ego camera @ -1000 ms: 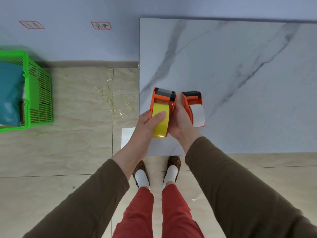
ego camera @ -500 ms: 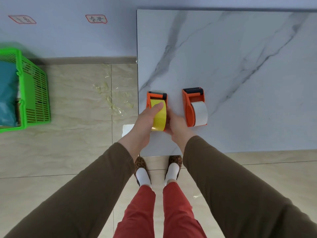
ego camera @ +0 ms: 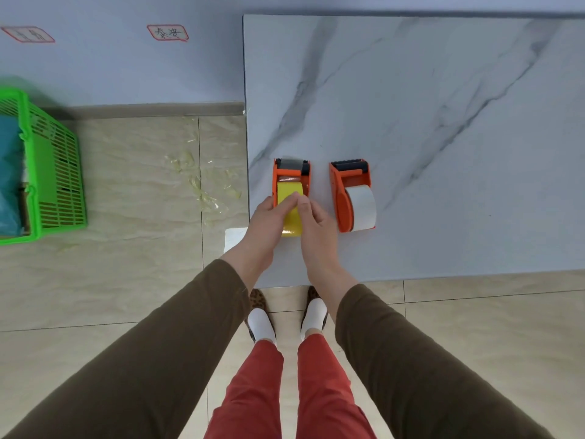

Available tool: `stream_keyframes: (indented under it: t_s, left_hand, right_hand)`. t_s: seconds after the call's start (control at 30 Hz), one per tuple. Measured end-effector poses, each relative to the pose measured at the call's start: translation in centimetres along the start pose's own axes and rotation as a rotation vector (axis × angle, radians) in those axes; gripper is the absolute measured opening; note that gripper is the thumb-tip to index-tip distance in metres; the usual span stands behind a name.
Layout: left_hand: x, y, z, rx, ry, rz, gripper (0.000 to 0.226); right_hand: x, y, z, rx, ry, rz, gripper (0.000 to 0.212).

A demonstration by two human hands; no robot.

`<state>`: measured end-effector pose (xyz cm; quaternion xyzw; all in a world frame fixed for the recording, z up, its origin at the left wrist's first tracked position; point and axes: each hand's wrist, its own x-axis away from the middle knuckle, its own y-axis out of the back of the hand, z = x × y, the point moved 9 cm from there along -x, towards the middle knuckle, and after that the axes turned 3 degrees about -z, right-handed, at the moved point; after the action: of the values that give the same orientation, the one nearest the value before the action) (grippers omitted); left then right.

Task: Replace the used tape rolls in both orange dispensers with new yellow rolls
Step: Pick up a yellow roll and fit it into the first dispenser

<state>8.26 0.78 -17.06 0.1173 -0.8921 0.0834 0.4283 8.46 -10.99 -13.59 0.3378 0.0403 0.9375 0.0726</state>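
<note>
The left hand point(ego camera: 269, 217) and right hand point(ego camera: 316, 226) are closing together on a yellow roll point(ego camera: 289, 201) seated in the left orange dispenser point(ego camera: 291, 179), fingertips meeting on the roll's top face as though picking at the tape's end. The dispenser is sitting on the marble-patterned table point(ego camera: 443, 106) near its left edge; just beside it the second orange dispenser point(ego camera: 348, 194) is carrying a white roll point(ego camera: 362, 204), apparently awaiting replacement. The yellow roll is probably light and rigid, its glossy backing slick and the free end sticky and thin, so pinching that end by its edges while steadying the dispenser's orange sides seems soundest. Tape scraps point(ego camera: 202, 188) are littering the floor beside a green basket point(ego camera: 53, 179).
</note>
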Motion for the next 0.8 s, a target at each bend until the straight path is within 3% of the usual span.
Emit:
stream_keyframes:
  t_s: [0.07, 0.17, 0.27, 0.43, 0.57, 0.7, 0.8]
  left_hand:
    - [-0.1, 0.0, 0.3, 0.007, 0.007, 0.011, 0.102]
    - [1.1, -0.2, -0.4, -0.021, 0.013, 0.041, 0.094]
    - [1.5, -0.2, -0.7, -0.065, -0.021, 0.038, 0.07]
    - [2.1, 0.0, -1.0, -0.11, -0.04, -0.01, 0.051]
    - [2.6, 0.2, -1.0, -0.12, -0.031, -0.038, 0.064]
    - [3.0, 0.4, -0.7, -0.122, -0.027, -0.059, 0.053]
    - [3.3, 0.8, -0.5, -0.115, -0.037, -0.105, 0.065]
  right_hand:
    - [-0.1, 0.0, 0.0, -0.001, 0.011, 0.004, 0.027]
    - [-0.2, 0.1, 0.1, 0.009, 0.02, 0.004, 0.028]
    - [-0.1, 0.2, 0.1, -0.008, 0.007, 0.008, 0.029]
    - [0.2, 0.4, 0.0, 0.014, -0.011, 0.015, 0.029]
    - [0.6, 0.7, 0.3, 0.033, -0.011, 0.016, 0.028]
    - [0.9, 1.1, 1.1, 0.04, 0.01, 0.01, 0.031]
    - [1.4, 1.6, 2.0, 0.065, 0.055, -0.015, 0.034]
